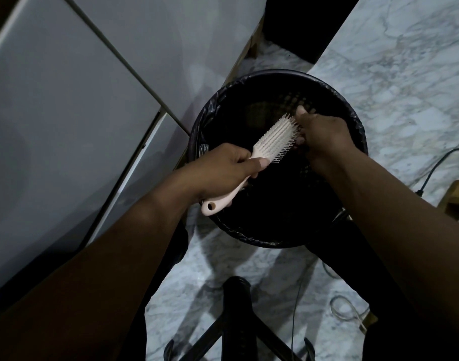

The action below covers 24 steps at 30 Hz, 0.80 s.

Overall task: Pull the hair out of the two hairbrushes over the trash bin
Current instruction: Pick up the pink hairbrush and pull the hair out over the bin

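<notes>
Both of my hands meet over the bin at the centre of the frame. My left hand [224, 166] is wrapped tight round the handle of the pale pink hairbrush [259, 155], thumb lying along the neck, the handle's end with its hanging hole poking out below my palm. The brush slants up to the right, bristles facing up and toward me. My right hand [319, 136] is curled over the far tip of the brush head, fingertips pinched in among the bristles; what they grip I cannot tell, since the hand hides it.

Under the brush sits the round black trash bin [353, 121], lined with a dark bag [215, 100] folded over its rim. Its inside is too dark to make out contents; only the lattice wall shows.

At the left of the frame, a grey cabinet panel [67, 113] stands just beside the bin. Marble floor [405, 61] lies open at the upper right. A black cable [431, 168] runs at the right edge, and a black stand base [236, 321] stands on the floor at bottom centre.
</notes>
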Motion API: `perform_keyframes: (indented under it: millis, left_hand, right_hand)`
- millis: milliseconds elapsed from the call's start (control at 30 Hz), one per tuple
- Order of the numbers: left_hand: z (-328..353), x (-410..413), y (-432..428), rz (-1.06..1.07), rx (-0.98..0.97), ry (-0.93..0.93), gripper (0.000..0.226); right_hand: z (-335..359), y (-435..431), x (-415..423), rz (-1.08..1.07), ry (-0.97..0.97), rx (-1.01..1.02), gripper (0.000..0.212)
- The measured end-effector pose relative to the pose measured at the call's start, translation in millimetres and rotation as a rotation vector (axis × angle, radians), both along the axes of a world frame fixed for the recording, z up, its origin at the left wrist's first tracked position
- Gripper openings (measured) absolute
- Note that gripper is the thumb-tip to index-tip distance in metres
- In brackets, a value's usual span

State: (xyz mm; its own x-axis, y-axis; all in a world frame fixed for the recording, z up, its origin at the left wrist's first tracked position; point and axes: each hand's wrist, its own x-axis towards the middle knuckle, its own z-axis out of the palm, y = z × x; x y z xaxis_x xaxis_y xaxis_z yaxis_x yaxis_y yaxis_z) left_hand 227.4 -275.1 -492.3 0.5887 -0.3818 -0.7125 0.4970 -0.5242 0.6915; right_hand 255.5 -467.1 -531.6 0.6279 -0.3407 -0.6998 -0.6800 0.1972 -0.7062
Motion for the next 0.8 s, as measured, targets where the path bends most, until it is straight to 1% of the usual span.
perform_keyframes:
  millis: [33,100,200,267,367,433,500,533,600,700,800]
  left_hand:
    - [-1,0,0,-0.004,0.014,-0.012,0.038]
    - [-4,1,1,-0.024,0.059,-0.056,0.039]
    - [-10,1,3,-0.04,0.115,-0.123,0.039]
    - [-13,0,4,-0.042,0.149,-0.158,0.038]
    - [-19,1,5,-0.024,0.213,-0.224,0.044]
    - [-21,1,5,0.011,0.232,-0.255,0.05]
    - [-19,1,3,0.018,0.218,-0.276,0.048]
    - [-17,0,2,0.006,0.203,-0.282,0.044]
    - [-15,-2,0,-0.03,0.191,-0.297,0.034]
    - [-15,-3,0,-0.013,0.167,-0.323,0.026]
    - [-15,0,0,0.033,0.126,-0.309,0.024]
  right_hand:
    - [-1,-1,1,-0.036,0.062,0.068,0.029]
    - [-1,-5,2,-0.068,0.143,0.104,0.027]
    - [3,-7,3,-0.109,0.159,0.032,0.026]
    - [7,-5,3,-0.074,0.161,0.0,0.028]
    - [17,4,0,0.149,0.18,0.035,0.034]
    - [26,12,-3,0.35,0.206,0.05,0.045]
    - [31,19,-8,0.505,0.228,0.02,0.056]
    - [29,22,-10,0.539,0.225,0.0,0.058]
    - [25,25,-13,0.549,0.18,-0.035,0.055]
    - [19,25,-13,0.525,0.055,0.017,0.047]
    - [15,21,-12,0.513,-0.054,0.046,0.043]
